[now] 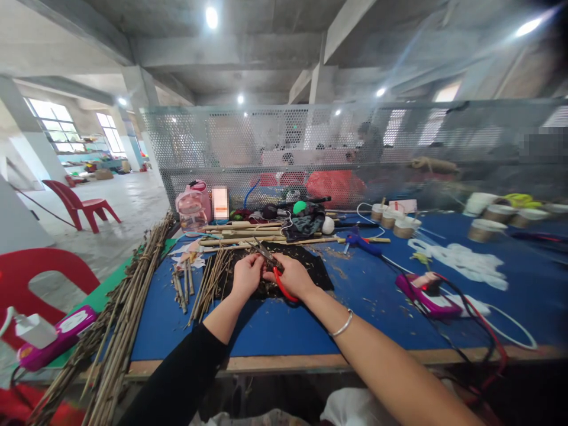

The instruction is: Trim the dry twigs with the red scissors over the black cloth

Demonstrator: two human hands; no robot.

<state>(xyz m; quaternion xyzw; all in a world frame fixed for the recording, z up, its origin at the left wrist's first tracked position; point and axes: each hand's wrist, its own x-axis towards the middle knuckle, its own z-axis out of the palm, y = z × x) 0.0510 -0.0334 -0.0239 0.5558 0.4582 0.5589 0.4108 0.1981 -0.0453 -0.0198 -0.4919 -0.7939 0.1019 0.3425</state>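
scissors at work on a twig, mid-trim

right hand (290, 275) has its grip closed around red-handled scissors (276, 273), blades pointing up and away from the grip toward the left. left hand (246, 273), just beside it and touching, has its grip pinched narrow on a thin twig (260, 255) at the blades (too small to tell whether the blades are biting it). both hands hover over a dark mat (317, 266) littered with clippings on the blue surface (284, 328).

judging by how things lie, the trimming looks partly done: a small batch of short cut sticks (212, 284) sits just left of the grip, while a long bundle of raw stalks (128, 307) lies further left along the surface's edge, seemingly untouched.

counts: one pair of scissors, two purple glue guns (426, 296), one near the right of the grip and one far left, roughly six tape rolls (394, 222) beyond, one pink jug (193, 207). sticks are too many to count.
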